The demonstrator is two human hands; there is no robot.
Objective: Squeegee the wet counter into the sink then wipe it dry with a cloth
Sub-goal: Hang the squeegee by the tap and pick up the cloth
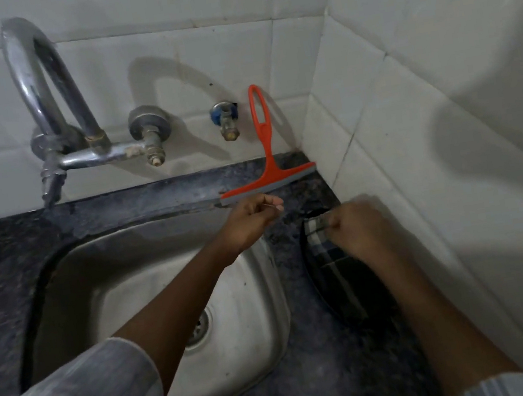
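Note:
An orange squeegee (265,149) stands on its grey blade on the dark stone counter (326,358), its handle leaning against the back wall tiles in the corner. My left hand (251,218) hovers just in front of the blade with fingers curled, holding nothing and not touching the squeegee. My right hand (359,228) is closed on a dark checked cloth (330,265) that lies on the counter strip between the steel sink (151,290) and the right wall. The hand is blurred.
A chrome tap (46,105) with a curved spout sticks out of the back wall over the sink's left side. Two wall valves (150,130) (225,119) sit beside it. White tiled walls close in the back and right. The drain (202,327) lies mid-sink.

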